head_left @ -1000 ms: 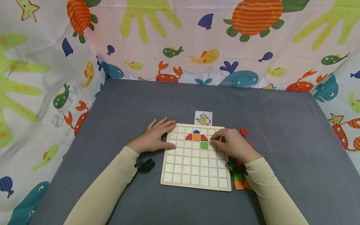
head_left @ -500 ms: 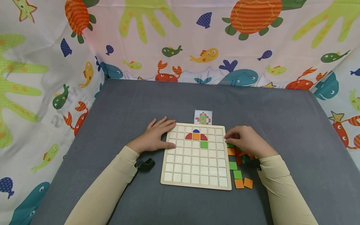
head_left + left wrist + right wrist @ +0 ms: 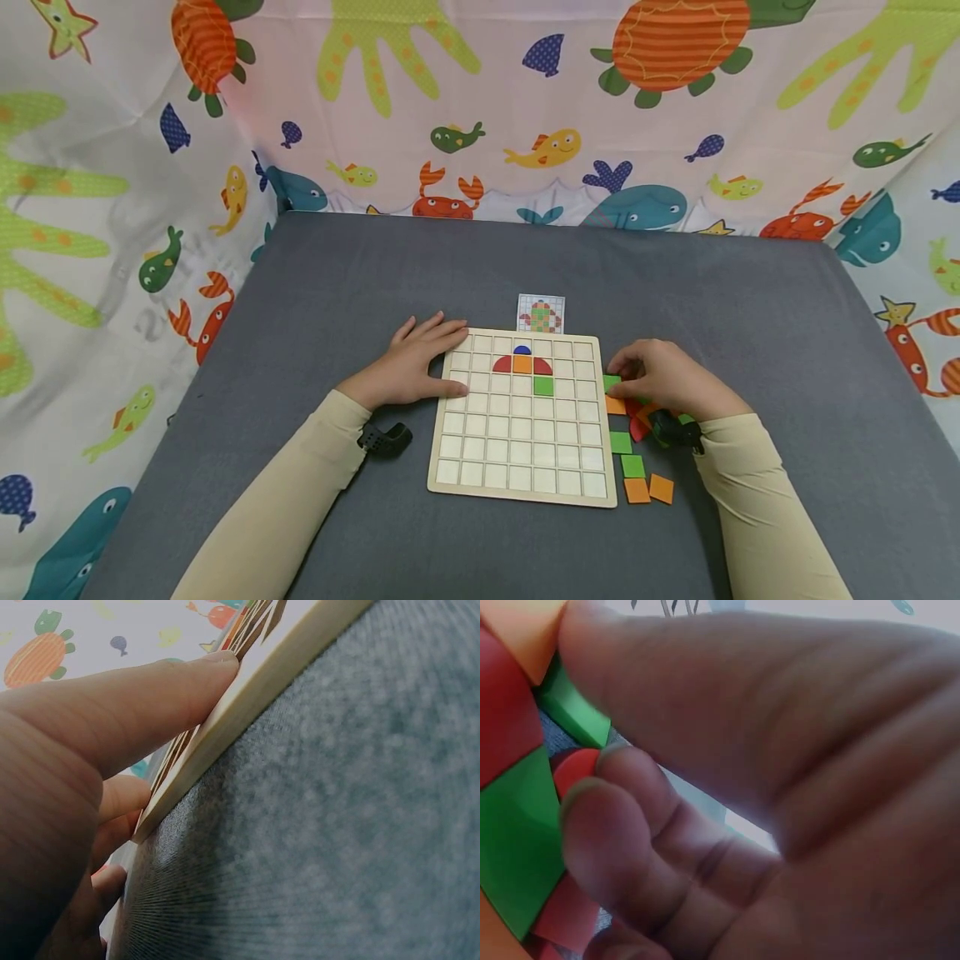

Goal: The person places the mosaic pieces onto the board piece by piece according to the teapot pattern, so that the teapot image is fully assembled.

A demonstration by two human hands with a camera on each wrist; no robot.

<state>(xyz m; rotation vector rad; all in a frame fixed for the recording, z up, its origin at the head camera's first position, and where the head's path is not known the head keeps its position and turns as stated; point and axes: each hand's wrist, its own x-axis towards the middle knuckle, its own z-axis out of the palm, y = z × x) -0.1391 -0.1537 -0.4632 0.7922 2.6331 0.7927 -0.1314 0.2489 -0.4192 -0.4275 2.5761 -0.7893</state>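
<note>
My left hand [image 3: 408, 367] rests spread at the upper left edge of a wooden grid board [image 3: 497, 451], its thumb over the rim in the left wrist view. In the board lie a blue half-round piece [image 3: 522, 350], an orange square [image 3: 522, 364], two red curved pieces [image 3: 502, 365] and a green square [image 3: 543, 386]. Right of the board, my right hand [image 3: 667, 379] bends over loose tiles. Its thumb and fingertips stand apart at a loose green tile [image 3: 611, 381]; an orange tile [image 3: 526, 634] lies right at the thumb tip in the right wrist view.
A small pattern card [image 3: 541, 313] lies behind the board. Several green, orange and red tiles [image 3: 637, 490] lie along the board's right side, partly under my right wrist. Grey cloth [image 3: 360, 267] covers the table, with a printed sea-animal curtain [image 3: 495, 92] around it.
My right hand has moved from over the board's right part to the loose tiles beside it, then shifted slightly rightward. The left hand and the pieces in the board stay put.
</note>
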